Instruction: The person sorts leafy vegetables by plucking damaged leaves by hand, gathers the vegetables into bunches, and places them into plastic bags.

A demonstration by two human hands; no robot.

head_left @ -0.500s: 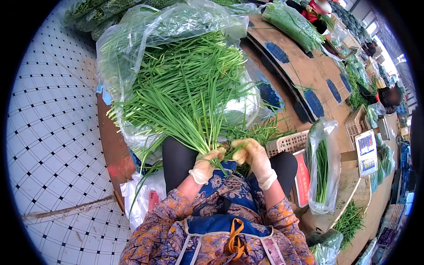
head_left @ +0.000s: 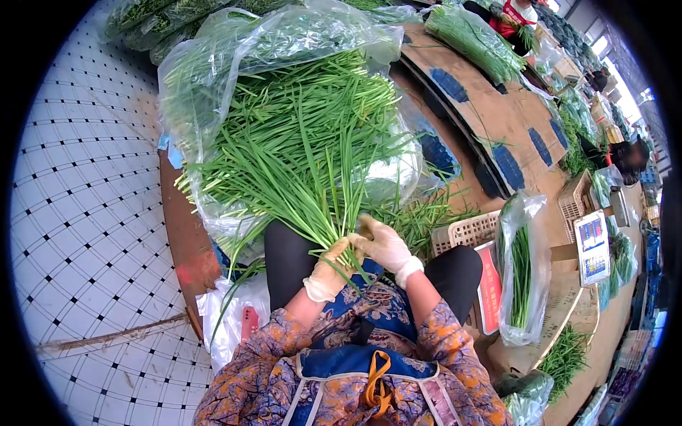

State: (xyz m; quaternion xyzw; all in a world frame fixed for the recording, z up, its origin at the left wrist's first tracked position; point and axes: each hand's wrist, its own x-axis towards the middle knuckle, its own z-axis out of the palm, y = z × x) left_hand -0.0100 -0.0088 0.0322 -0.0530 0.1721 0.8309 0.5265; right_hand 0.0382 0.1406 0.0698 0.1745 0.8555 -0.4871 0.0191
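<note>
In the head view, the bunch of green stalks [head_left: 323, 226] is lying at the near edge of the heap [head_left: 305, 121], its long axis running away from the person. The gloved left hand [head_left: 331, 273], the nearer one, is closing round its gathered end; the loose ends are pointing up over the heap. The right hand [head_left: 383, 247] is curling beside it, also on the heap's near side; whether it is pinching anything, I cannot tell.
</note>
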